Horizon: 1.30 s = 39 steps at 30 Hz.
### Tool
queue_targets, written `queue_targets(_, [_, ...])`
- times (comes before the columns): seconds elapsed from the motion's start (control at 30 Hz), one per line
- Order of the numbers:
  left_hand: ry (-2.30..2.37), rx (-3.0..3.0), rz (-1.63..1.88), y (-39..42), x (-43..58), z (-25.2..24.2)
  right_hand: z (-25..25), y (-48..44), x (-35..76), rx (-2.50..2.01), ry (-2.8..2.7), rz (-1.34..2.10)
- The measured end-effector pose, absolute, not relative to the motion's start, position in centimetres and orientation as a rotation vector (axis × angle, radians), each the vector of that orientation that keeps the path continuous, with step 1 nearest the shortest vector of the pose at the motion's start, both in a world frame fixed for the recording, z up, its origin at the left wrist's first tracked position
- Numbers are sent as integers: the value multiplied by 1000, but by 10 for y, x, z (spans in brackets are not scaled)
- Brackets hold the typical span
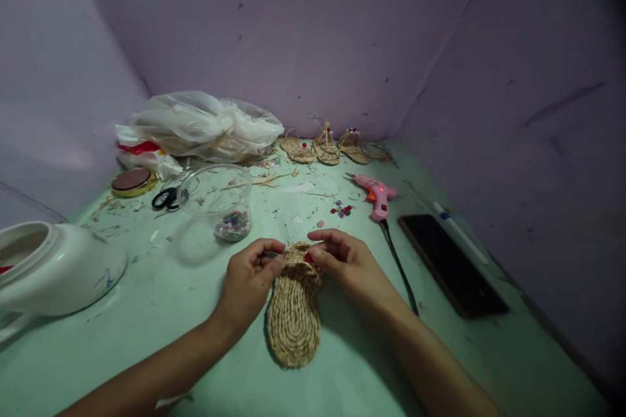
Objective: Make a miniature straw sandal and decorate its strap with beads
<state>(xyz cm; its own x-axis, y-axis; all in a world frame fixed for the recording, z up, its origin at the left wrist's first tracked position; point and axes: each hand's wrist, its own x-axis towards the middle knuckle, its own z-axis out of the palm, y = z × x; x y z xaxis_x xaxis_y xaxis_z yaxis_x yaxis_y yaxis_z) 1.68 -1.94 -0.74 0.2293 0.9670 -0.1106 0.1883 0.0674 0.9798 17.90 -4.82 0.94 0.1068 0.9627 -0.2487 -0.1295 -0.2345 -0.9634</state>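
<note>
The slipper lies toward the table's near edge. The left hand is narrow beside the strap; the right hand's thumb meets the red bead. Whether either pinches, I cannot tell. Bracing the strap while pressing squarely should seat it.

"What's cut off?"
"The white vessel, at the left edge; the left forearm and right forearm, at the bottom."
"Hidden?"
"The black cord, partly, behind that right forearm; part of the red bead, behind the right hand."
"Those loose bits?"
"Too small to tell."
</note>
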Motion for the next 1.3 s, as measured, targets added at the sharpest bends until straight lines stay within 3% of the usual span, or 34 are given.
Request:
queue_targets(0.73, [1177,1599,885,-22,17,-12,13,-47,176,-1418,-937,1248])
queue_targets(0.83, [1182,1888,1079,-25,11,-5,11,-48,177,-1460,-965,1145])
queue_targets(0.93, [1155,2123,1563,-18,-5,14,10,-50,185,-1459,-895,993])
queue_targets(1.07, [1225,1717,2149,8,-36,40,13,-51,203,-1363,-667,769])
queue_targets(1.3, [1417,1215,1872,55,-66,24,19,-49,227,-1235,-456,497])
